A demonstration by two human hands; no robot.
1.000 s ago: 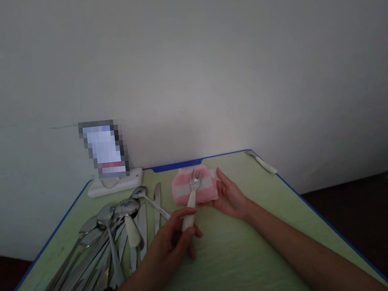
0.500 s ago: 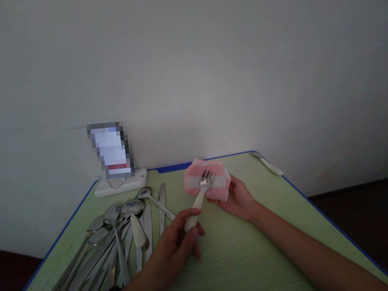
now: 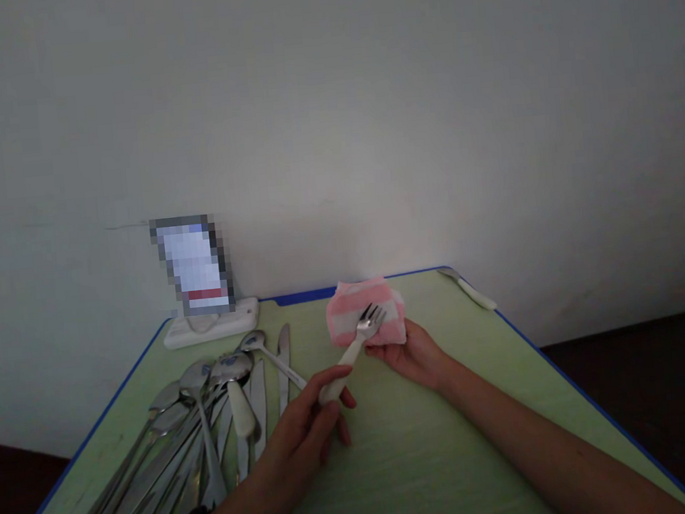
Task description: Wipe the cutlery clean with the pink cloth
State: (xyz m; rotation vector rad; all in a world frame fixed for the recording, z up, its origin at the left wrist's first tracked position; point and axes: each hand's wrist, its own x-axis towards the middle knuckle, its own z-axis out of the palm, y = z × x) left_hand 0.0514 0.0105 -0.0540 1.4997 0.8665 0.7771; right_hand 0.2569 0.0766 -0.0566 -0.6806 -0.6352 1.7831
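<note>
My left hand (image 3: pixel 310 422) is closed around the pale handle of a fork (image 3: pixel 352 356), whose metal tines point up and to the right. Behind the tines is a pink and white striped cloth (image 3: pixel 347 301), spread out in my right hand (image 3: pixel 416 355). The right fingers are closed on the cloth's lower right edge and partly hidden under it. The fork's head overlaps the cloth in view; I cannot tell whether they touch. Left of my left hand lies a heap of metal spoons (image 3: pixel 195 378) and knives (image 3: pixel 260 402).
The green table (image 3: pixel 423 467) has a blue edge and stands against a grey wall. A phone with a blurred screen (image 3: pixel 191 263) leans on a white stand (image 3: pixel 210 328) at the back left. Another pale-handled utensil (image 3: pixel 474 293) lies at the back right edge.
The fork has tilted further to the right, its tines shifting slightly right across the cloth. My left hand has moved a little left. The cloth looks flatter and its lower edge has risen.
</note>
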